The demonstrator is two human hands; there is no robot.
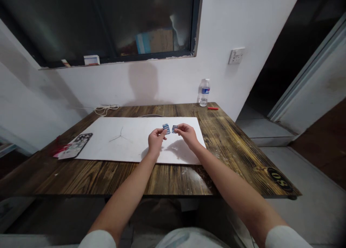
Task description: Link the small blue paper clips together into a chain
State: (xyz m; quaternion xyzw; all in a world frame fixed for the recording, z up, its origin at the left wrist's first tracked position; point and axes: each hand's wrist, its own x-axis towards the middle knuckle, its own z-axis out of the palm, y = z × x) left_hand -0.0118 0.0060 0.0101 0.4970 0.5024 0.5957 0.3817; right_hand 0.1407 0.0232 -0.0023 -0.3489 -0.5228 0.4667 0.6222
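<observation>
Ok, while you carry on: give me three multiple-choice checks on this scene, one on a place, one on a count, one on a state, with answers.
1. Where is the water bottle? A at the far edge of the table; B on the white sheet; C in a hand.
2. How many blue strips are held? A one; B two; C three.
3. Those strips are: A flat on the sheet; B in a box; C held up.

1 A, it stands by the wall. 2 B, one each in the left hand and right hand. 3 C, fingers hold them above the sheet.

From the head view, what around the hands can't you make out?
Head view:
Blue packs: too small to read their print.
Left hand, right hand: fingers hide part of each pack.
Dark curved thing: cut off by the white sheet, so unidentifiable.
</observation>
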